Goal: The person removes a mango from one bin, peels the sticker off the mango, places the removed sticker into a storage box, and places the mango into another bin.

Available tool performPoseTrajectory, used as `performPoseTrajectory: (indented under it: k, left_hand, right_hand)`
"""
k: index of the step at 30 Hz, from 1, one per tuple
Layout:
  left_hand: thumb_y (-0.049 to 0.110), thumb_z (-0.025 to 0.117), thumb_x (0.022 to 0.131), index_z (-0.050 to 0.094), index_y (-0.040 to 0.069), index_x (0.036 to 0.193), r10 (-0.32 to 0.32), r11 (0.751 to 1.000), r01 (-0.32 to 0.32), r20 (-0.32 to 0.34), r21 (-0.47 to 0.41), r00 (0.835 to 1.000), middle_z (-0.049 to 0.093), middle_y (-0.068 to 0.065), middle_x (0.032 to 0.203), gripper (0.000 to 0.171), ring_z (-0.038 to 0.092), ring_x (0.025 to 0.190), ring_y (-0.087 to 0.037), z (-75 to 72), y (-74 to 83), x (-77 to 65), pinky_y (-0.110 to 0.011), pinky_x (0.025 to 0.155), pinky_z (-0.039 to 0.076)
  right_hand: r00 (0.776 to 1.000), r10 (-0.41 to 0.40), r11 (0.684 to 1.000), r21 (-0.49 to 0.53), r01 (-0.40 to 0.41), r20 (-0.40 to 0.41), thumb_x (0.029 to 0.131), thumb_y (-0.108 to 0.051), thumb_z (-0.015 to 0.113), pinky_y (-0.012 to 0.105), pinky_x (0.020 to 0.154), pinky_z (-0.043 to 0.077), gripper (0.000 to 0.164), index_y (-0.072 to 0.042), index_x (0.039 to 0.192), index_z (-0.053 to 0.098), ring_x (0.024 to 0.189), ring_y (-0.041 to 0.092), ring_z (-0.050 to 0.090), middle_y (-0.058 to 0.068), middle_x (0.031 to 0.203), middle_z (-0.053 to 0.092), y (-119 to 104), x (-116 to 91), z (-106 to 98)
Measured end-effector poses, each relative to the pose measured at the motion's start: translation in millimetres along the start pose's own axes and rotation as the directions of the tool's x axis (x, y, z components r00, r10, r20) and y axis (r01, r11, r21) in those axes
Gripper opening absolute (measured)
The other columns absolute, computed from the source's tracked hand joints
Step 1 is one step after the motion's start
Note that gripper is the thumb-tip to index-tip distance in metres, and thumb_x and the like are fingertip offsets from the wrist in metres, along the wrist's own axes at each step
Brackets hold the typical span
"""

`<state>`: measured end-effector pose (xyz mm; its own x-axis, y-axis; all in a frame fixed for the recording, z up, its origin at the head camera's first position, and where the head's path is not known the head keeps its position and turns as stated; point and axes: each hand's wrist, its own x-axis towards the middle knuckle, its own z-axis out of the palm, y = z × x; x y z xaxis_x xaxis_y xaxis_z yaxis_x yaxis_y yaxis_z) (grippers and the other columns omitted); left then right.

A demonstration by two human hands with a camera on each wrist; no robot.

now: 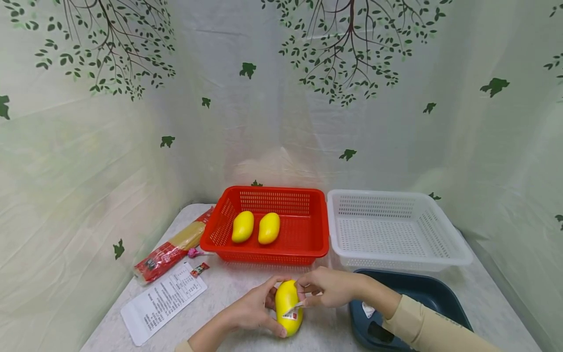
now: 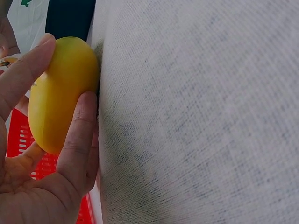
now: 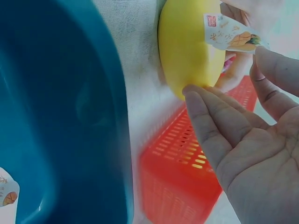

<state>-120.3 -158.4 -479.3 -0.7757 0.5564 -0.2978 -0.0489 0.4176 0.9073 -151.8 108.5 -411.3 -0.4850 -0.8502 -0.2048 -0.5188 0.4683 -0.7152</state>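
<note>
A yellow mango (image 1: pixel 286 296) stands out at the front middle of the table. My left hand (image 1: pixel 254 307) holds it from the left, thumb and fingers around its sides; the left wrist view shows the same grip on the mango (image 2: pixel 65 93). On the mango is a white printed sticker (image 3: pixel 231 36), one end attached and the other lifted away. My right hand (image 1: pixel 327 287) pinches that loose end between thumb and index finger. Its other fingertips (image 3: pixel 195 100) touch or lie very near the mango's end.
Two mangoes (image 1: pixel 243 227) lie in a red basket (image 1: pixel 303 227) behind my hands. A white basket (image 1: pixel 378 256) stands beside it. Under my right forearm is a dark blue tub (image 1: pixel 440 288) with a sticker (image 3: pixel 8 192) inside. Left are a noodle-like pack (image 1: pixel 176 247), printed sheet (image 1: pixel 162 303), pink lollipop (image 1: pixel 193 253) and small wrapper (image 1: pixel 200 269).
</note>
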Motion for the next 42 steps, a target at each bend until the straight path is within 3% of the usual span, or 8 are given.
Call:
performPoseTrajectory:
  k: [15,19,27,35,42]
  left_hand:
    - [0.010,0.099,0.075,0.046,0.036,0.154,0.000,1.000,0.000,-0.014,0.020,1.000,0.064,-0.005,0.118,0.099,0.065,0.104,-0.024,0.5,-1.5,0.3,-0.051,0.101,0.056]
    - [0.009,0.099,0.075,0.047,0.036,0.154,0.002,1.000,-0.002,-0.016,0.012,1.000,0.065,-0.005,0.117,0.099,0.066,0.104,-0.025,1.1,-0.3,-0.6,-0.053,0.102,0.056]
    - [0.011,0.100,0.074,0.046,0.037,0.154,-0.010,1.000,0.010,-0.017,0.019,1.000,0.064,-0.005,0.119,0.100,0.065,0.104,-0.024,0.5,-0.3,1.1,-0.053,0.102,0.057]
    - [0.008,0.100,0.072,0.046,0.039,0.154,-0.015,1.000,0.016,-0.021,0.022,1.000,0.062,-0.007,0.122,0.103,0.063,0.103,-0.025,-0.8,-1.2,1.0,-0.051,0.099,0.056]
    - [0.010,0.101,0.072,0.045,0.038,0.154,-0.033,0.999,0.034,-0.032,0.041,0.999,0.060,-0.007,0.125,0.103,0.061,0.105,-0.025,-0.8,-0.1,0.1,-0.054,0.101,0.054]
  right_hand:
    - [1.000,-0.002,0.999,0.033,0.002,-0.007,0.101,-0.021,0.072,0.029,0.102,0.058,0.008,-0.016,0.101,0.066,0.106,-0.001,0.066,-0.017,0.098,0.065,2,-6,-1]
    - [0.999,0.031,0.999,0.029,-0.031,-0.012,0.102,-0.023,0.071,0.025,0.101,0.057,0.008,-0.016,0.104,0.068,0.115,-0.002,0.065,-0.018,0.107,0.068,2,-8,-1]
    - [0.998,0.058,0.997,0.061,-0.057,-0.023,0.102,-0.023,0.071,0.019,0.097,0.055,0.005,-0.023,0.106,0.068,0.110,-0.002,0.063,-0.014,0.111,0.067,1,-13,-4]
    - [0.984,0.016,0.989,0.149,0.011,-0.178,0.104,-0.022,0.067,0.036,0.103,0.060,0.010,-0.013,0.105,0.064,0.110,0.015,0.068,0.004,0.121,0.071,-2,-40,-29]
    - [0.984,0.057,0.983,0.179,-0.026,-0.168,0.103,-0.024,0.068,0.024,0.098,0.059,0.011,-0.012,0.103,0.067,0.102,0.017,0.070,0.001,0.112,0.073,1,-59,-34]
